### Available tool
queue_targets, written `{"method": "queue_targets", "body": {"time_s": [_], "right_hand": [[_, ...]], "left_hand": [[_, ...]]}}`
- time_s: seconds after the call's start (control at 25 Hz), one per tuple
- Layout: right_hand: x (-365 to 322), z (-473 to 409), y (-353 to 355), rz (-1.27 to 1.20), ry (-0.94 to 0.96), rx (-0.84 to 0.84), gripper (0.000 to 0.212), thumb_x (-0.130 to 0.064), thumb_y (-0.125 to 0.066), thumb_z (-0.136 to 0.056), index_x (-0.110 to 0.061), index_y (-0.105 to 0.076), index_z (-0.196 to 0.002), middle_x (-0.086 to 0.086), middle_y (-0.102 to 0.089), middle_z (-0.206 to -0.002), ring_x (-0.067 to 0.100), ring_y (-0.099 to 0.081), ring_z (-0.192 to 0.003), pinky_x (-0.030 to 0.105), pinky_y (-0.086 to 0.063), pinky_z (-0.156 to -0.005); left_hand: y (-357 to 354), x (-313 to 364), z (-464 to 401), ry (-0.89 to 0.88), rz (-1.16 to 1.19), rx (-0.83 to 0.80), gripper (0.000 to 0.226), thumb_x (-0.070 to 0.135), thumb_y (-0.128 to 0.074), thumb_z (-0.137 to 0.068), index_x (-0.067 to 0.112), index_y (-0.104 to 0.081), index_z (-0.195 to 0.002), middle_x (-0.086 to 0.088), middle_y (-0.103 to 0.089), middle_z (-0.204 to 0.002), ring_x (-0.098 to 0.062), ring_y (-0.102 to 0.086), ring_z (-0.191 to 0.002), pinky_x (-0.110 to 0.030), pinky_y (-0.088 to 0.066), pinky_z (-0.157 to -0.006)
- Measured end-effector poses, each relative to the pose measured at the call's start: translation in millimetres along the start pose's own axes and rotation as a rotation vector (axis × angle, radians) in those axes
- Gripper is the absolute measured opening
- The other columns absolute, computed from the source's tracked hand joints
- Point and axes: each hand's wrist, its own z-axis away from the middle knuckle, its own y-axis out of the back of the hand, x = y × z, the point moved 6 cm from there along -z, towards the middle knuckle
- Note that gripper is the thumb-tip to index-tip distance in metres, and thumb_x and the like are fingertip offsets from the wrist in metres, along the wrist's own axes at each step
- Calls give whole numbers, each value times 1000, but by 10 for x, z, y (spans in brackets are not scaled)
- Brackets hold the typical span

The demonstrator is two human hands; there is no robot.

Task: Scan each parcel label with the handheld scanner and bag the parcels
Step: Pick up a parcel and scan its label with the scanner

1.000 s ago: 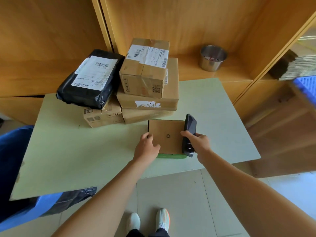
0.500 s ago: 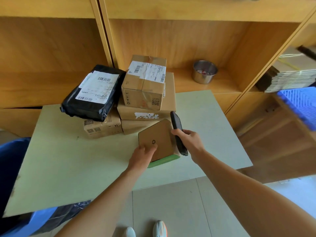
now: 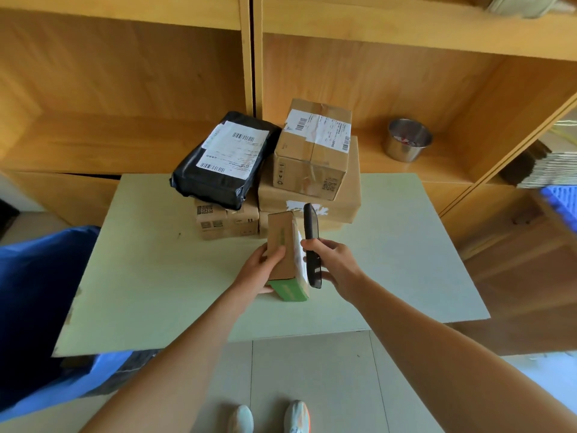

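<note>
At the near edge of the table (image 3: 150, 292), the left hand (image 3: 260, 270) grips a small brown parcel (image 3: 282, 245) with a green end, stood on edge, while the right hand (image 3: 335, 265) holds the black handheld scanner (image 3: 312, 245) just beside the face carrying its white label. A second ago this parcel lay flat with a plain face up; it has since been tipped upright to show the label to the scanner. By my judgement the scan is just under way and little is done: toward the far edge a black mailer (image 3: 224, 157) and the stacked boxes (image 3: 312, 170) wait unscanned, and the blue bag (image 3: 40, 304) off the left edge shows no parcels inside.
</note>
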Motion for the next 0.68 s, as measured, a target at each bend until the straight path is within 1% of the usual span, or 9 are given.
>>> {"method": "queue_targets", "body": {"time_s": [0.08,0.12,0.16,0.2,0.28,0.36,0.44,0.56,0.68], "right_hand": [[35,-24,-28,45,-17,14,33,-28,-79,-85,-1,-72,-102,5,-63,-76,20,-62,-66,35,-54,-67],[51,-32,-56,69,-23,19,37,-29,-79,-84,1,-72,-104,4,-64,-75,20,-62,-65,35,-54,-67],[66,-43,-92,97,-26,22,40,-30,-80,-84,2,-72,-107,4,-64,-75,20,-62,-64,34,-55,-67],[71,-55,-125,136,-30,31,43,-32,-81,-82,1,-73,-107,4,-65,-76,20,-62,-65,33,-55,-66],[36,-87,-173,302,-40,63,42,-35,-85,-77,-5,-74,-105,5,-70,-83,20,-65,-70,28,-54,-65],[-57,-128,-155,699,-17,86,43,-39,-89,-71,-14,-72,-103,1,-70,-85,16,-64,-71,24,-49,-59],[-173,-143,-165,1126,51,74,56,-42,-90,-63,-19,-65,-107,-3,-65,-84,15,-62,-72,24,-47,-56],[-351,-103,-190,1568,149,39,66,-39,-91,-59,-17,-57,-111,-2,-62,-92,21,-62,-83,29,-51,-65],[-507,-50,-204,1907,203,-30,63,-34,-89,-65,-14,-55,-114,-1,-61,-94,22,-59,-82,30,-47,-68]], "left_hand": [[185,-13,62,-55,44,51,42,45,-61,-94,38,-52,-135,7,-68,-120,-14,-65,-107,-31,-60,-73],[293,-23,89,-72,58,90,42,41,-60,-95,43,-50,-136,10,-68,-119,-13,-64,-108,-29,-58,-70],[407,-55,88,-83,48,136,48,41,-59,-93,48,-45,-138,12,-68,-119,-13,-63,-110,-33,-57,-76],[513,-98,59,-80,15,177,55,46,-56,-88,54,-40,-140,13,-67,-122,-14,-62,-115,-39,-54,-88],[669,-195,-10,-77,-69,206,64,55,-49,-79,55,-37,-142,11,-63,-131,-17,-58,-121,-48,-46,-103],[731,-273,-47,-58,-126,195,68,56,-47,-77,46,-43,-143,8,-64,-130,-16,-60,-117,-46,-46,-103],[797,-332,-33,-29,-97,215,73,56,-48,-76,39,-40,-147,6,-60,-135,-17,-59,-116,-46,-46,-102],[936,-378,28,-6,-42,306,70,45,-50,-89,32,-27,-154,1,-48,-147,-21,-50,-128,-37,-39,-100],[1086,-396,63,-4,-42,410,60,34,-50,-97,28,-29,-154,-3,-47,-149,-23,-47,-132,-31,-35,-94]]}}
